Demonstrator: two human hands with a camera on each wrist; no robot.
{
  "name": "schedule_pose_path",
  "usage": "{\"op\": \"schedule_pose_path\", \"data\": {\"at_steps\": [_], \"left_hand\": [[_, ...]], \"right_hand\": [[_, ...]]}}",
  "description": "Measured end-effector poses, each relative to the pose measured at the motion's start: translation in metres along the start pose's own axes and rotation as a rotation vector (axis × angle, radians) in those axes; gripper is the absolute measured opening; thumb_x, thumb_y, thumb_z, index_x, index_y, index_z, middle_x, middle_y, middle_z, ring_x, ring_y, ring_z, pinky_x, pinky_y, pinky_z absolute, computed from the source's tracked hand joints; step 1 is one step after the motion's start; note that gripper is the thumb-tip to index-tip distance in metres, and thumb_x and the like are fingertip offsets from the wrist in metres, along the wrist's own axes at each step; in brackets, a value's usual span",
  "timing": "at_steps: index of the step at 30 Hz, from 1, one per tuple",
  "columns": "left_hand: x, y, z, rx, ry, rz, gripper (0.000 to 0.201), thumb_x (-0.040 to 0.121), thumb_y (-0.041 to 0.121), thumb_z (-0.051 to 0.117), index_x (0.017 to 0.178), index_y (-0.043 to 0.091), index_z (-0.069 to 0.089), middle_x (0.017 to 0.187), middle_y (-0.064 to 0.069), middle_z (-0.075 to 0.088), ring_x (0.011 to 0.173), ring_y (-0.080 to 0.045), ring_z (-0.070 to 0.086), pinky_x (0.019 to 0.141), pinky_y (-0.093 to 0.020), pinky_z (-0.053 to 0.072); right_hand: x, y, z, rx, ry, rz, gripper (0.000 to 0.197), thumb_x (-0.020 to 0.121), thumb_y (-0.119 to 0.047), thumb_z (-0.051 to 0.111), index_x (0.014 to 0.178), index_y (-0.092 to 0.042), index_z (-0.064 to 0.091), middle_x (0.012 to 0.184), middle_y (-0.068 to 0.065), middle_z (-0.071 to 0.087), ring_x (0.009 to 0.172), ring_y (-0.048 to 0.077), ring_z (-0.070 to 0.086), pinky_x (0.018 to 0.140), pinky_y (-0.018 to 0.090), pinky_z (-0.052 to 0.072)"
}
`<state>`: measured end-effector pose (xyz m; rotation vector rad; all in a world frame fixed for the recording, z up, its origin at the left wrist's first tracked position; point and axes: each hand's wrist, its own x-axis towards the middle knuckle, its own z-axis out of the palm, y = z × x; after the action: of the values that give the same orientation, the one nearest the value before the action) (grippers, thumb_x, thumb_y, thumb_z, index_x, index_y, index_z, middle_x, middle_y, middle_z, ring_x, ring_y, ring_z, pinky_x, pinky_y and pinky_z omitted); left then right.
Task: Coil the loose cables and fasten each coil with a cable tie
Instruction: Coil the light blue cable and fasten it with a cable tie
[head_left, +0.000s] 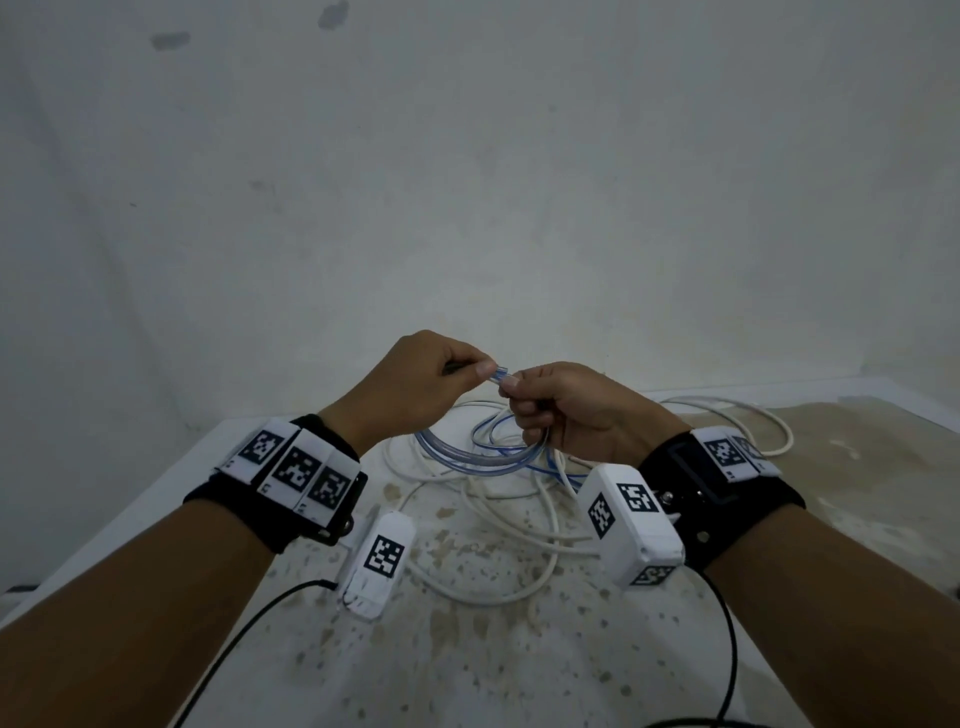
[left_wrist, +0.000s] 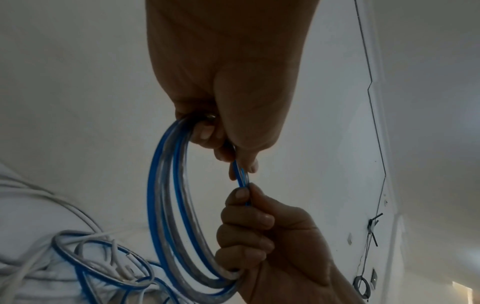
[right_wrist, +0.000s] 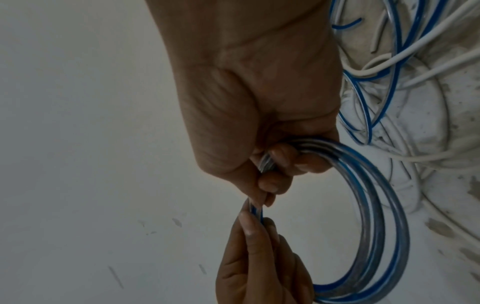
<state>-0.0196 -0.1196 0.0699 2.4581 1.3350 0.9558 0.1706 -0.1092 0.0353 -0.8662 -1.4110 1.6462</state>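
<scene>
A clear cable with blue stripes is wound into a coil (head_left: 467, 460) of several loops, raised above the table (head_left: 467, 675). My left hand (head_left: 480, 370) pinches the coil's top strands between thumb and fingers. Touching it from the right, my right hand (head_left: 511, 388) pinches the same strands and curls its lower fingers round the bundle. In the left wrist view the coil (left_wrist: 163, 205) hangs between my left hand (left_wrist: 241, 164) above and right hand (left_wrist: 246, 197) below. The right wrist view shows the coil (right_wrist: 384, 226) beside my right hand (right_wrist: 262, 197). I see no cable tie.
Loose white cables (right_wrist: 405, 50) lie tangled on the stained white table under my hands, mixed with loose blue-striped strands (head_left: 556, 467). More white cable loops toward the table's far right. A pale wall stands right behind the table. Black sensor leads trail from both wrists.
</scene>
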Motion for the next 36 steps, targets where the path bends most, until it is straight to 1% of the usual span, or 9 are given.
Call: {"op": "schedule_pose_path", "data": {"at_steps": [2, 4, 10, 16, 19, 22, 26, 31, 36], "left_hand": [[0.0, 0.0, -0.001, 0.028, -0.038, 0.016, 0.022, 0.097, 0.03, 0.057, 0.108, 0.025, 0.075, 0.086, -0.001, 0.075, 0.075, -0.012, 0.066, 0.073, -0.028, 0.051], [-0.001, 0.001, -0.001, 0.031, -0.045, 0.037, 0.022, 0.097, 0.028, 0.058, 0.109, 0.022, 0.075, 0.097, 0.007, 0.076, 0.088, -0.004, 0.067, 0.083, -0.023, 0.05], [0.0, 0.0, 0.009, 0.051, 0.103, 0.049, 0.019, 0.095, 0.027, 0.06, 0.103, 0.02, 0.076, 0.084, 0.003, 0.075, 0.075, -0.013, 0.065, 0.072, -0.028, 0.048], [0.0, 0.009, 0.012, 0.009, 0.151, -0.033, 0.024, 0.097, 0.026, 0.057, 0.093, 0.016, 0.078, 0.064, -0.001, 0.066, 0.054, -0.003, 0.052, 0.056, -0.011, 0.037], [0.002, 0.011, 0.014, -0.111, 0.116, -0.142, 0.021, 0.097, 0.027, 0.058, 0.094, 0.019, 0.077, 0.075, 0.006, 0.073, 0.045, -0.001, 0.051, 0.06, -0.023, 0.046], [0.004, 0.012, 0.019, -0.239, 0.122, -0.221, 0.018, 0.096, 0.023, 0.06, 0.092, 0.013, 0.074, 0.08, 0.0, 0.074, 0.035, 0.0, 0.04, 0.048, -0.02, 0.037], [0.004, 0.017, 0.025, -0.253, 0.142, -0.213, 0.016, 0.094, 0.019, 0.062, 0.088, 0.008, 0.072, 0.076, -0.004, 0.072, 0.038, 0.002, 0.045, 0.054, -0.022, 0.04], [0.01, 0.031, 0.044, -0.256, 0.093, -0.162, 0.015, 0.094, 0.016, 0.062, 0.086, 0.006, 0.072, 0.072, -0.005, 0.069, 0.042, 0.003, 0.05, 0.047, -0.006, 0.033], [0.024, 0.054, 0.071, -0.238, -0.139, -0.137, 0.016, 0.095, 0.021, 0.06, 0.087, 0.011, 0.069, 0.075, -0.001, 0.074, 0.042, -0.009, 0.047, 0.045, -0.023, 0.041]], "right_hand": [[-0.001, 0.0, -0.001, -0.024, 0.001, 0.005, 0.027, 0.097, -0.007, 0.053, 0.071, -0.012, 0.053, 0.055, -0.003, 0.041, 0.044, 0.008, 0.026, 0.05, 0.022, 0.028], [-0.001, 0.0, 0.0, -0.036, 0.004, 0.004, 0.025, 0.097, -0.007, 0.053, 0.073, -0.012, 0.053, 0.055, -0.003, 0.041, 0.044, 0.007, 0.025, 0.048, 0.02, 0.027], [0.003, -0.002, 0.007, 0.059, 0.135, 0.004, 0.036, 0.099, -0.039, 0.053, 0.082, -0.008, 0.061, 0.054, -0.005, 0.036, 0.045, 0.009, 0.024, 0.05, 0.023, 0.026], [0.006, -0.003, 0.008, 0.007, 0.19, -0.04, 0.028, 0.099, -0.029, 0.055, 0.082, -0.008, 0.062, 0.054, -0.006, 0.024, 0.046, 0.009, 0.018, 0.049, 0.024, 0.019], [0.006, -0.004, 0.006, -0.016, 0.196, -0.049, 0.028, 0.1, -0.026, 0.055, 0.082, -0.005, 0.061, 0.051, -0.007, 0.024, 0.044, 0.008, 0.019, 0.044, 0.021, 0.019], [0.005, -0.003, 0.003, -0.057, 0.191, -0.072, 0.028, 0.1, -0.026, 0.054, 0.085, -0.003, 0.06, 0.051, -0.007, 0.023, 0.044, 0.008, 0.02, 0.043, 0.021, 0.02], [-0.001, 0.0, -0.004, -0.093, 0.209, -0.075, 0.028, 0.098, -0.027, 0.058, 0.087, -0.002, 0.063, 0.051, -0.007, 0.025, 0.043, 0.008, 0.021, 0.044, 0.022, 0.021], [-0.02, 0.006, -0.023, -0.093, 0.252, -0.057, 0.029, 0.098, -0.028, 0.058, 0.086, -0.002, 0.064, 0.055, -0.004, 0.023, 0.046, 0.01, 0.019, 0.045, 0.024, 0.022], [-0.053, 0.016, -0.058, -0.104, 0.306, -0.043, 0.03, 0.099, -0.028, 0.057, 0.08, -0.004, 0.062, 0.055, -0.004, 0.023, 0.046, 0.01, 0.02, 0.046, 0.025, 0.019]]}}
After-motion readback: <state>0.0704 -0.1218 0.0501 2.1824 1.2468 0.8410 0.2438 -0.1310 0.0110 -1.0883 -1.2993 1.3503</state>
